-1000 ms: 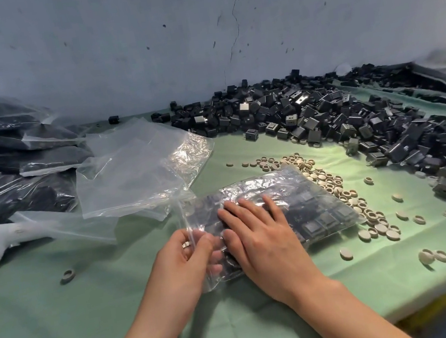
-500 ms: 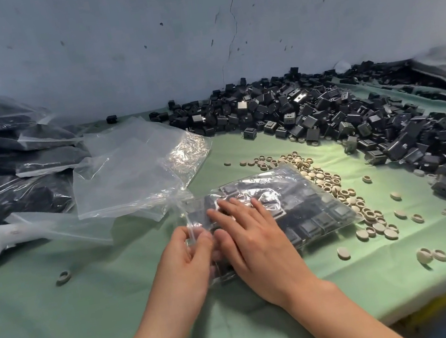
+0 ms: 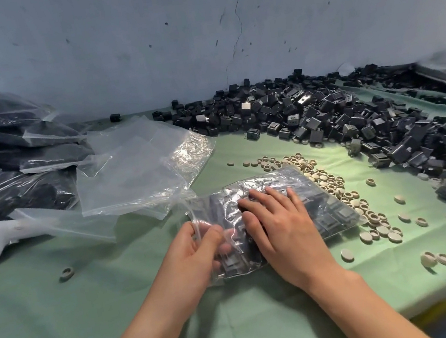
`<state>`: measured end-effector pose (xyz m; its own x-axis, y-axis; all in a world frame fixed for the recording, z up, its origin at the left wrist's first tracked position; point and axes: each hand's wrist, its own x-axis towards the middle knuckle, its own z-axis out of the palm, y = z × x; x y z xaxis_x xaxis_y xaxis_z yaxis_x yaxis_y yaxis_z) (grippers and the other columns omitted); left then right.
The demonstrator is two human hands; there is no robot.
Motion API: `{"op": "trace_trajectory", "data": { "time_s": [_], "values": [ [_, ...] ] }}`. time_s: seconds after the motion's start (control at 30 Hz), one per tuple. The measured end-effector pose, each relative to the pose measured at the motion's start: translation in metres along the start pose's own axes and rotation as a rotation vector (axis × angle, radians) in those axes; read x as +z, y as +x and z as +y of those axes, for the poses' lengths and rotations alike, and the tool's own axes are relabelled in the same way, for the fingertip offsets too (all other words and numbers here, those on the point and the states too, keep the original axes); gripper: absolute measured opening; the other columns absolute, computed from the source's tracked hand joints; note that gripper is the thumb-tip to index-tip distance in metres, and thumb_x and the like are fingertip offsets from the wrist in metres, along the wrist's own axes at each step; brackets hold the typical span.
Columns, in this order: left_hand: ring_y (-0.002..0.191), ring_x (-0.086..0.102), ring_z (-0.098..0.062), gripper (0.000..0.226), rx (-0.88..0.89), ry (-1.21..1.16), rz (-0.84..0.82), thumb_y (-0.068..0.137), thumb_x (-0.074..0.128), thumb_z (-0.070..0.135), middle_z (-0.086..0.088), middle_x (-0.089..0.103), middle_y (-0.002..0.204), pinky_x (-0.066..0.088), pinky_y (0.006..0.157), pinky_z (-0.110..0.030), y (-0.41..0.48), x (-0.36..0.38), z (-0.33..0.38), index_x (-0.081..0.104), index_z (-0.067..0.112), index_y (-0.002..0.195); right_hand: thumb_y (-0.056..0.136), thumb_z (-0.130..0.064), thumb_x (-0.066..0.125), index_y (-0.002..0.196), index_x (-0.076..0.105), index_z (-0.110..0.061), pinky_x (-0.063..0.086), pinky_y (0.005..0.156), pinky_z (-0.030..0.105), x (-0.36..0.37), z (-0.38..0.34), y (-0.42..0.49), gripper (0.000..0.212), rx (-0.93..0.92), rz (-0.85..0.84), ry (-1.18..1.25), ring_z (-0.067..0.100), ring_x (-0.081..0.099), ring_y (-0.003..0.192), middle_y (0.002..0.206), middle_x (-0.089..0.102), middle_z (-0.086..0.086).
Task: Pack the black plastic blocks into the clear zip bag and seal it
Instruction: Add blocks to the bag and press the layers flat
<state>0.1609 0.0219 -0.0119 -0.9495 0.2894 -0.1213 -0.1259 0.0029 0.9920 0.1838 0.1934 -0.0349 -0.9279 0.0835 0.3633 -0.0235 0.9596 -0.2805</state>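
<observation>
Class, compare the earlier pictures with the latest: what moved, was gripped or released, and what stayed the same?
The right hand, flat on the zip bag, slid slightly rightward, away from the bag's mouth. The left hand still pinches the mouth end; nothing was released. The bag, loose black blocks, beige discs and empty bags stayed put.

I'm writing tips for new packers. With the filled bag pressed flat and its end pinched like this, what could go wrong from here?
1. The left hand pinches the mouth of the filled bag, and blocks sit close to that end; one may jam the zip.
2. The right hand presses flat on the bag, which might push blocks out if the mouth is not sealed.
3. Beige caps lie beside the bag's right edge; sliding it could scatter them.
</observation>
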Motion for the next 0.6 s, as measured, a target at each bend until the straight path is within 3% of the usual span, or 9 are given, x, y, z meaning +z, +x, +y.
{"op": "trace_trajectory", "data": {
  "time_s": [0.13, 0.3, 0.4, 0.5, 0.6],
  "values": [
    [0.066, 0.070, -0.006, 0.020, -0.020, 0.069, 0.121, 0.100, 0.055, 0.028, 0.001, 0.077, 0.082, 0.049, 0.065, -0.029, 0.008, -0.014, -0.002, 0.064, 0.011, 0.095, 0.102, -0.053, 0.013, 0.143, 0.051, -0.032, 0.006, 0.125, 0.042, -0.002, -0.002, 0.000, 0.059, -0.010, 0.001, 0.008, 0.016, 0.027, 0.149, 0.153, 0.045, -0.006],
    [0.046, 0.057, -0.006, 0.013, -0.109, 0.150, 0.204, 0.094, 0.066, 0.021, -0.001, 0.071, 0.062, 0.043, 0.043, -0.021, 0.012, -0.036, -0.009, 0.061, 0.009, 0.092, 0.105, -0.048, 0.023, 0.137, 0.056, -0.031, 0.009, 0.125, 0.044, -0.003, -0.011, 0.003, 0.049, -0.060, 0.016, 0.026, 0.017, 0.032, 0.147, 0.150, 0.049, -0.005],
    [0.041, 0.053, -0.007, 0.010, -0.131, 0.177, 0.219, 0.093, 0.066, 0.016, 0.002, 0.067, 0.055, 0.042, 0.038, -0.021, 0.016, -0.039, -0.013, 0.058, 0.010, 0.094, 0.106, -0.045, 0.027, 0.135, 0.058, -0.032, 0.010, 0.125, 0.044, -0.002, -0.016, 0.008, 0.044, -0.074, -0.009, 0.031, 0.016, 0.034, 0.145, 0.146, 0.051, -0.008],
    [0.047, 0.060, -0.008, 0.008, -0.056, 0.242, 0.332, 0.093, 0.064, 0.025, 0.006, 0.069, 0.065, 0.052, 0.045, -0.029, 0.021, -0.041, -0.013, 0.060, 0.018, 0.094, 0.105, -0.045, 0.029, 0.130, 0.061, -0.032, 0.015, 0.124, 0.043, -0.001, -0.019, 0.010, 0.043, -0.074, -0.009, 0.046, 0.014, 0.044, 0.137, 0.139, 0.057, -0.010],
    [0.072, 0.068, -0.021, 0.009, 0.050, 0.364, 0.409, 0.093, 0.061, 0.036, 0.011, 0.065, 0.088, 0.059, 0.063, -0.042, 0.028, -0.045, -0.010, 0.060, 0.028, 0.090, 0.104, -0.048, 0.023, 0.134, 0.059, -0.032, 0.014, 0.123, 0.038, -0.001, -0.019, 0.009, 0.050, -0.079, -0.025, 0.037, 0.011, 0.042, 0.138, 0.142, 0.055, -0.012]
  ]
}}
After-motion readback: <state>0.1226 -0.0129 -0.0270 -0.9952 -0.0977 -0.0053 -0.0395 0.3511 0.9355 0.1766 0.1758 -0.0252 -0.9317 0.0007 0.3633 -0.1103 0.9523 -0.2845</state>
